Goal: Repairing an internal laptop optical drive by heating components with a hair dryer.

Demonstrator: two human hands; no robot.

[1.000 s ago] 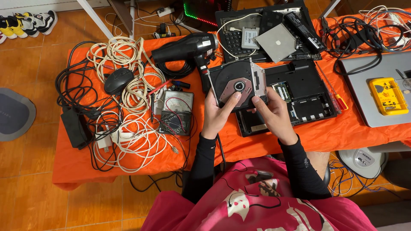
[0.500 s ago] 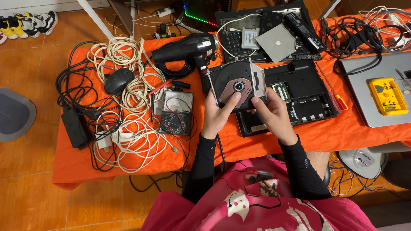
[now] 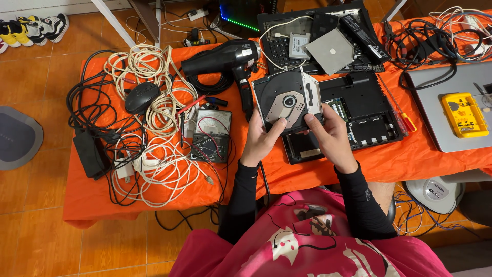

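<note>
Both hands are gripping one slim optical disc drive [image 3: 288, 100], holding it up just above the near edge of the orange cloth [image 3: 169, 197]; the left hand [image 3: 263, 139] is pinching its lower left corner, thumb pressing on the top face, while the right hand [image 3: 330, 134] is clasping the lower right corner. The drive is showing a flat black square body, a grey metal tray plate with a round spindle hub, and a silvery strip along its right side. One opened black laptop base [image 3: 353, 120] is lying just behind it, its bays exposed; one matte black hair dryer [image 3: 225, 59] is resting to the left; one analogue multimeter [image 3: 210, 136] is sitting among coils of cream cable [image 3: 154, 102]; one black mouse [image 3: 142, 96] is lying on those coils; one yellow-handled screwdriver [image 3: 400, 110] is lying to the right.
</note>
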